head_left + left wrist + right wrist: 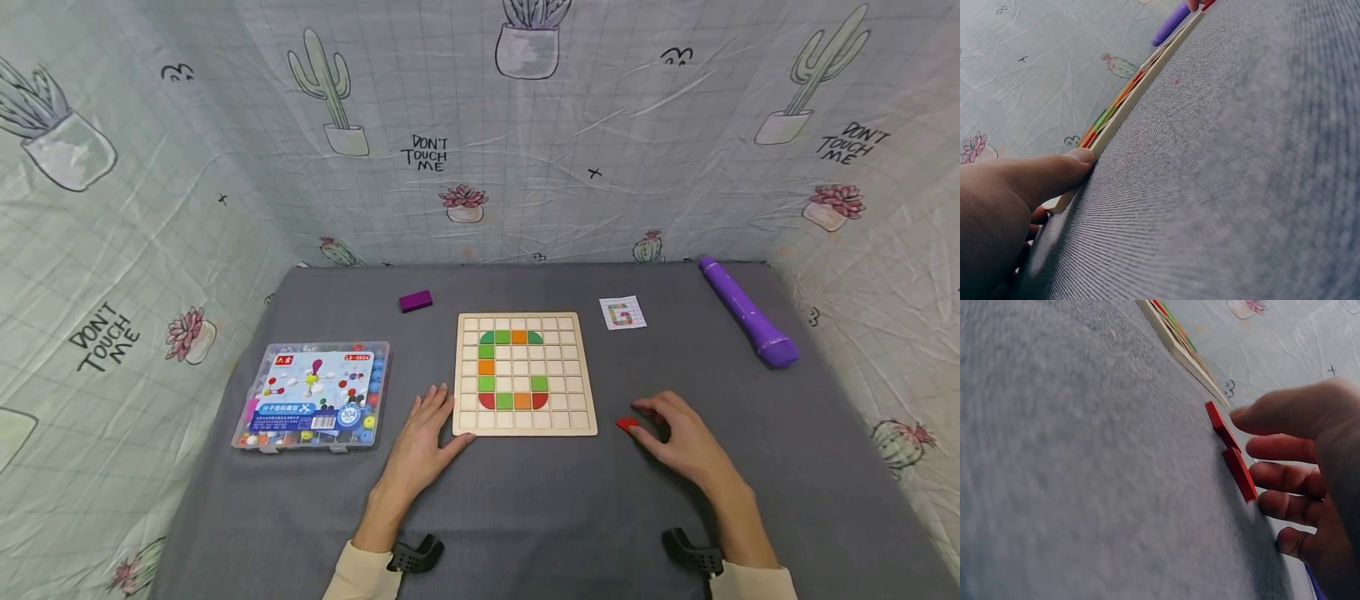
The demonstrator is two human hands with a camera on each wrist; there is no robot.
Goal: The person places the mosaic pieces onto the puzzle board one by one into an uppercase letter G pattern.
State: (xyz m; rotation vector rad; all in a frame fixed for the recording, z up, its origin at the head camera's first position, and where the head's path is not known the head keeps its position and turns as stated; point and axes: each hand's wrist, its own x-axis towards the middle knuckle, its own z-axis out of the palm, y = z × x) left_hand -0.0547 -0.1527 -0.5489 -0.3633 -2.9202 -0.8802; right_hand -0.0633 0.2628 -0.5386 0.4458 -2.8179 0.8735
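Observation:
A wooden grid board (pixel 573 421) carries green, orange and red tiles set in a C-like outline. My left hand (pixel 422 437) rests at its near left corner, fingers straight along the left side, thumb (pixel 1079 155) touching the front edge. To the right of the board, my right hand (pixel 678 433) is low over the table, its fingers loosely bent and spread from the thumb. One red tile (pixel 626 425) shows by the thumb tip. In the right wrist view, two red tiles (pixel 1241 475) lie end to end beside the fingertips, not enclosed by them.
A small card (pixel 622 312) with a coloured G-like pattern lies behind the right hand. A purple microphone-shaped object (pixel 746 312) is at the back right. On the left sits a clear plastic case (pixel 311 396) of coloured balls, with a purple block (pixel 416 301) farther back.

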